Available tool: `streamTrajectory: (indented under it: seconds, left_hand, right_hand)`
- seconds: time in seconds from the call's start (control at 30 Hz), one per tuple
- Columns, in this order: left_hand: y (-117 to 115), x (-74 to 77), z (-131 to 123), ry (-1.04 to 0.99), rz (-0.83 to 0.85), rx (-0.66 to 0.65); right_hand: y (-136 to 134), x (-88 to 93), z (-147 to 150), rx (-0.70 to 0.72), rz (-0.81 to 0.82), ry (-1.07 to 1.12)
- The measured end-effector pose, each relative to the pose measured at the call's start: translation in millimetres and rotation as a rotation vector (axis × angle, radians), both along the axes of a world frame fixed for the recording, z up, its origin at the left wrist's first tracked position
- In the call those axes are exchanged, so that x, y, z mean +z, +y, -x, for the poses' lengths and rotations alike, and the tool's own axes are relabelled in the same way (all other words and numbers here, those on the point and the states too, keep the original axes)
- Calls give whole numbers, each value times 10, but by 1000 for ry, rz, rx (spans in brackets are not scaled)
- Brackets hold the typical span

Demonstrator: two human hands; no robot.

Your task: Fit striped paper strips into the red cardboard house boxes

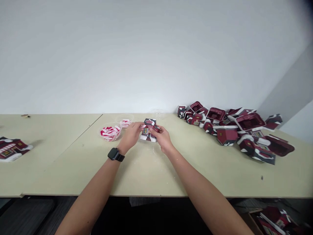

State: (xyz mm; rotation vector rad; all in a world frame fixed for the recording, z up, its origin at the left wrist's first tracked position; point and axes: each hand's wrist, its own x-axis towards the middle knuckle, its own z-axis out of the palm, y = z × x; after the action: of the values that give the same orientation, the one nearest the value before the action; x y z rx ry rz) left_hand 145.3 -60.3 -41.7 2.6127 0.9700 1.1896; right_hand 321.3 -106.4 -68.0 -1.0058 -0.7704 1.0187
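A small dark red paper house box (148,130) with white snow edges and a lit window print stands on the beige table (151,169), near the far middle. My left hand (131,134), with a black watch on its wrist, grips the box's left side, fingers closed on it. From the right, my right hand (162,137) pinches the box's front flap. Just left of my left hand sit two clear cups (111,133) of red and white striped pieces.
A heap of several folded red house boxes (234,129) lies at the right back of the table. Flat unfolded boxes (11,148) lie at the far left. More boxes sit in a carton (274,220) on the floor at lower right. A white wall stands behind.
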Motion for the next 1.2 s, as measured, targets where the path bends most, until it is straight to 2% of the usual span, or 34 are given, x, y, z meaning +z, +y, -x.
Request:
streamTrajectory:
  seconds: [0.33, 0.53, 0.87, 1.2]
  left_hand:
    - [-39, 22, 12, 66, -119, -77]
    - [-44, 11, 5, 116, -112, -82]
    - [43, -80, 8, 123, -93, -99]
    - [17, -22, 25, 133, -92, -73]
  right_hand:
    - [-3, -44, -24, 28, 91, -131]
    - [-45, -13, -12, 98, 158, -168]
    - [-68, 31, 0, 102, 206, -176]
    - [-66, 18, -7, 124, 222, -241]
